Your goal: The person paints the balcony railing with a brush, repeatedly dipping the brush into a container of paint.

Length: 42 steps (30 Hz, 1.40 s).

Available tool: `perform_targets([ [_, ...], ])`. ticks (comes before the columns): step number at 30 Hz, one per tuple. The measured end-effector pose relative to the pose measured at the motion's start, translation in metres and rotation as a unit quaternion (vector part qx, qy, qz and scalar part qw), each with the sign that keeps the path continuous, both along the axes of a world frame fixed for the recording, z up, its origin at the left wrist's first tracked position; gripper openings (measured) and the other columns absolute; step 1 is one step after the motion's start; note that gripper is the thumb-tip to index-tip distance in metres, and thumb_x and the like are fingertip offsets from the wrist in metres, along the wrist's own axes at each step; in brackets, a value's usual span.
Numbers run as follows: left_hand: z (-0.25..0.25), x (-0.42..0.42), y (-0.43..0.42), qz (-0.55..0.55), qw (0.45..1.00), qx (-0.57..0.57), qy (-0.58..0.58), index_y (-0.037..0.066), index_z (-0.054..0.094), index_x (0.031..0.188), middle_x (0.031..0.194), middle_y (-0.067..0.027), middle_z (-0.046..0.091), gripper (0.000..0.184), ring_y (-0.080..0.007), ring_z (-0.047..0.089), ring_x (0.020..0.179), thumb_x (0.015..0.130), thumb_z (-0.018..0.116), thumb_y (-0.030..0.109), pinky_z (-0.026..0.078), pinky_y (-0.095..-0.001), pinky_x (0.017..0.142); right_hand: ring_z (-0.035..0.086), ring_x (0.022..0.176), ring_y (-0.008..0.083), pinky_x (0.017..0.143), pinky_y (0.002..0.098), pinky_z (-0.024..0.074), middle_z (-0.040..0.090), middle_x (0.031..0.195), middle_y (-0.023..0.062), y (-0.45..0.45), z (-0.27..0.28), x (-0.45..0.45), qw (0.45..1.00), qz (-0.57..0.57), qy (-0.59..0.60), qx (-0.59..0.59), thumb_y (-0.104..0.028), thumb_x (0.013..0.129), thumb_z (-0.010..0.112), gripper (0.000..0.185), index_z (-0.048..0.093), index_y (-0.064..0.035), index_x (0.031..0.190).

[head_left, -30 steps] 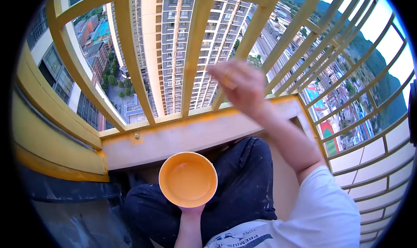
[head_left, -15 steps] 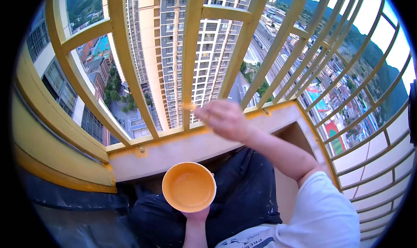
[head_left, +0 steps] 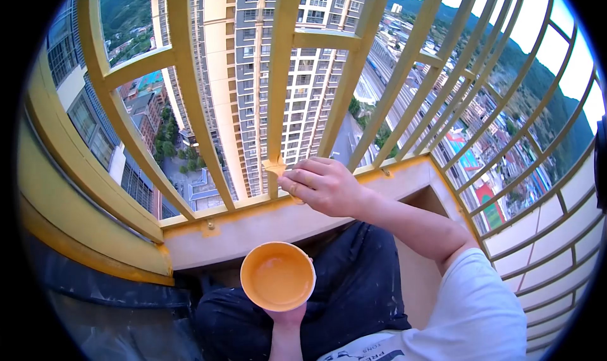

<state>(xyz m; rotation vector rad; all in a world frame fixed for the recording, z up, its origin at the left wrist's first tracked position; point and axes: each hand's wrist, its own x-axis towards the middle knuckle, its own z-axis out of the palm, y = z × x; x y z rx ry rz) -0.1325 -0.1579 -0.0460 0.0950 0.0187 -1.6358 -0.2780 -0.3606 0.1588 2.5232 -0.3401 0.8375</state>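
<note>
My left hand (head_left: 288, 314) is wrapped round the underside of a round tub (head_left: 278, 276) with orange-yellow paint inside, held above my crossed legs. Most of its fingers are hidden by the tub. My right hand (head_left: 324, 187) grips a small paint-covered brush (head_left: 275, 167), its fingers closed round the handle. The brush's head lies against the lower part of a yellow vertical bar (head_left: 280, 102) of the railing, just above the bottom rail.
A pale ledge (head_left: 253, 234) with orange paint along its edge runs below the railing. Yellow bars (head_left: 404, 76) curve round to the right. A yellow post (head_left: 82, 177) stands at the left above a dark surface (head_left: 120, 326). Tall buildings and streets lie far below.
My right hand has come down and left from its raised position, and the brush now meets the bar. The tub in my left hand has shifted slightly down and right in view.
</note>
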Motion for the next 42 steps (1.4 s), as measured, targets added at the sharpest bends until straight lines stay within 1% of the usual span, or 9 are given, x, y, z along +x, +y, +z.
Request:
perform_targets([
  [9, -0.014, -0.003, 0.004, 0.020, 0.999, 0.029, -0.026, 0.021, 0.038, 0.160, 0.158, -0.0140, 0.047, 0.086, -0.0523, 0.040, 0.145, 0.095, 0.052, 0.075, 0.050, -0.0608, 0.106, 0.071, 0.080, 0.0202, 0.062, 0.0300, 0.0572, 0.069, 0.097, 0.0081, 0.017, 0.223, 0.051, 0.950, -0.046, -0.011, -0.310, -0.014, 0.090, 0.077, 0.015, 0.076, -0.0059, 0.102],
  [13, -0.013, -0.001, 0.006, 0.017, 0.999, 0.025, -0.014, 0.020, 0.039, 0.159, 0.157, -0.0147, 0.047, 0.085, -0.0520, 0.042, 0.144, 0.095, 0.052, 0.075, 0.050, -0.0602, 0.106, 0.062, 0.084, 0.0203, 0.064, 0.0322, 0.0575, 0.059, 0.090, 0.0074, 0.017, 0.160, 0.066, 0.951, -0.119, 0.154, -0.238, -0.018, 0.086, 0.072, 0.020, 0.068, -0.0010, 0.077],
  [17, -0.012, -0.001, 0.006, 0.018, 0.999, 0.025, -0.012, 0.019, 0.039, 0.159, 0.156, -0.0154, 0.048, 0.084, -0.0514, 0.044, 0.143, 0.096, 0.051, 0.074, 0.050, -0.0597, 0.106, 0.069, 0.086, 0.0234, 0.071, 0.0358, 0.0613, 0.064, 0.094, 0.0120, 0.013, 0.051, 0.070, 0.957, -0.065, 0.284, 0.019, -0.010, 0.087, 0.067, 0.012, 0.071, 0.0012, 0.088],
  [20, -0.011, -0.001, 0.007, 0.020, 0.999, 0.024, -0.015, 0.019, 0.040, 0.158, 0.155, -0.0159, 0.049, 0.083, -0.0509, 0.045, 0.142, 0.096, 0.051, 0.073, 0.050, -0.0593, 0.107, 0.068, 0.072, 0.0262, 0.065, 0.0363, 0.0586, 0.062, 0.084, 0.0080, -0.008, 0.072, 0.086, 0.977, -0.120, 0.163, 0.074, -0.007, 0.089, 0.067, 0.008, 0.061, -0.0024, 0.090],
  [24, -0.009, -0.002, 0.004, 0.026, 0.999, 0.027, -0.021, 0.018, 0.040, 0.158, 0.154, -0.0166, 0.050, 0.082, -0.0503, 0.047, 0.141, 0.097, 0.051, 0.072, 0.049, -0.0588, 0.107, 0.071, 0.074, 0.0228, 0.065, 0.0309, 0.0591, 0.066, 0.079, 0.0061, -0.007, 0.187, 0.099, 0.866, -0.372, 0.115, -0.313, -0.007, 0.089, 0.069, 0.015, 0.064, -0.0054, 0.103],
  [26, -0.006, -0.002, 0.002, 0.028, 0.999, 0.025, -0.021, 0.018, 0.041, 0.157, 0.154, -0.0170, 0.050, 0.082, -0.0500, 0.048, 0.140, 0.097, 0.051, 0.072, 0.049, -0.0585, 0.107, 0.072, 0.085, 0.0313, 0.076, 0.0408, 0.0634, 0.067, 0.101, 0.0175, 0.013, 0.228, 0.105, 0.944, -0.212, 0.007, -0.251, -0.006, 0.096, 0.061, 0.013, 0.064, 0.0038, 0.105],
  [30, -0.003, 0.000, 0.005, 0.016, 1.000, 0.017, 0.002, 0.018, 0.040, 0.158, 0.155, -0.0153, 0.049, 0.079, -0.0470, 0.045, 0.143, 0.099, 0.051, 0.070, 0.045, -0.0581, 0.112, 0.066, 0.072, 0.0153, 0.055, 0.0287, 0.0562, 0.058, 0.084, 0.0056, -0.001, 0.163, 0.097, 0.928, -0.153, 0.110, -0.323, -0.007, 0.086, 0.070, 0.010, 0.066, -0.0035, 0.095],
  [38, -0.010, 0.002, 0.014, 0.017, 0.996, 0.074, 0.050, 0.015, 0.044, 0.154, 0.156, -0.0116, 0.048, 0.065, -0.0346, 0.048, 0.143, 0.108, 0.028, 0.058, 0.046, -0.0563, 0.113, 0.070, 0.076, 0.0321, 0.067, 0.0387, 0.0569, 0.069, 0.093, 0.0103, -0.014, -0.078, 0.059, 0.959, -0.097, -0.082, 0.254, -0.002, 0.090, 0.071, 0.016, 0.069, -0.0026, 0.105],
  [42, -0.010, -0.001, 0.012, -0.057, 0.989, 0.073, 0.117, 0.013, 0.045, 0.154, 0.157, -0.0138, 0.047, 0.070, -0.0365, 0.046, 0.144, 0.105, 0.031, 0.062, 0.044, -0.0572, 0.114, 0.072, 0.077, 0.0289, 0.065, 0.0367, 0.0574, 0.072, 0.092, 0.0093, -0.008, -0.076, 0.044, 0.983, -0.080, -0.069, 0.149, 0.000, 0.087, 0.074, 0.017, 0.072, -0.0036, 0.103],
])
